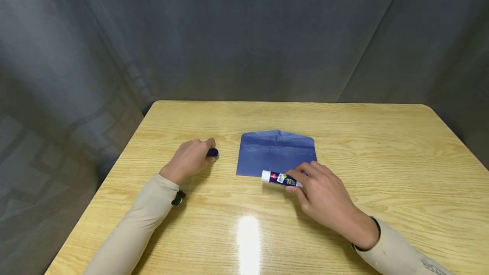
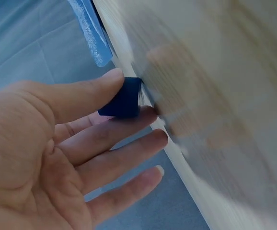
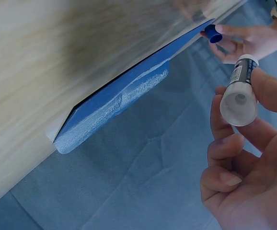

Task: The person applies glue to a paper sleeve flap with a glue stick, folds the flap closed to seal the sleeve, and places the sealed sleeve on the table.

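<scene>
A dark blue glue stick cap [image 2: 121,98] is pinched between the thumb and fingers of my left hand [image 1: 191,158], close over the table left of the envelope. My right hand [image 1: 324,196] grips the glue stick [image 1: 280,178] near its clear base end, holding it lengthwise with the white end pointing left. The blue envelope [image 1: 276,156] lies with its flap opened away from me. Whitish glue streaks show on the flap [image 3: 143,85] in the right wrist view. In the head view, the glue stick and right hand overlap the envelope's lower right edge.
The wooden table [image 1: 382,147] extends around both hands, with rounded far corners. Behind it hangs a grey curtain [image 1: 244,37], which also covers the left side. A bright light reflection lies on the tabletop nearer me.
</scene>
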`<action>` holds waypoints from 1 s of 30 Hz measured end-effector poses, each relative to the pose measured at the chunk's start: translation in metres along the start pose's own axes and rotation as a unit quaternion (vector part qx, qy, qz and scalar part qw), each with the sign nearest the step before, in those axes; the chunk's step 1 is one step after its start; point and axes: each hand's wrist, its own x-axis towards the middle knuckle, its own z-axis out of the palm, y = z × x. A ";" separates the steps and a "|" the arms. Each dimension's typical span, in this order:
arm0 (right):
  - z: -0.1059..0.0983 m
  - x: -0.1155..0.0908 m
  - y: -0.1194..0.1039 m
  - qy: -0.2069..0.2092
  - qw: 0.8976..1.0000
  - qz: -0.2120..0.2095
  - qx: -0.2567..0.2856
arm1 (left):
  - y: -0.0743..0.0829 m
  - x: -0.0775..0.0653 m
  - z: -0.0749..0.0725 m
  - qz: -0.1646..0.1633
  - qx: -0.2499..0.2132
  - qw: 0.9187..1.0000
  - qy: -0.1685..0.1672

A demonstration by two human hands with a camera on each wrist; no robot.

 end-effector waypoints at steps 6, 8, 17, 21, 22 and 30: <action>0.000 0.000 0.000 -0.002 1.000 -0.002 -0.001 | 0.001 0.000 0.000 -0.006 -0.012 1.000 -0.020; 0.000 0.000 -0.001 -0.002 1.000 -0.002 0.000 | 0.001 0.001 0.000 -0.008 -0.019 1.000 -0.023; -0.001 0.000 -0.002 -0.007 1.000 -0.003 0.001 | 0.003 0.001 -0.001 -0.009 -0.053 0.998 -0.014; -0.001 0.001 -0.002 -0.009 1.000 -0.002 0.000 | 0.003 0.001 -0.001 -0.012 -0.053 0.998 -0.016; -0.001 0.001 -0.002 -0.009 1.000 -0.002 0.000 | 0.003 0.001 -0.001 -0.012 -0.053 0.998 -0.017; -0.001 0.000 -0.001 -0.007 1.000 -0.002 0.002 | 0.000 -0.002 -0.010 -0.029 -0.052 0.998 -0.036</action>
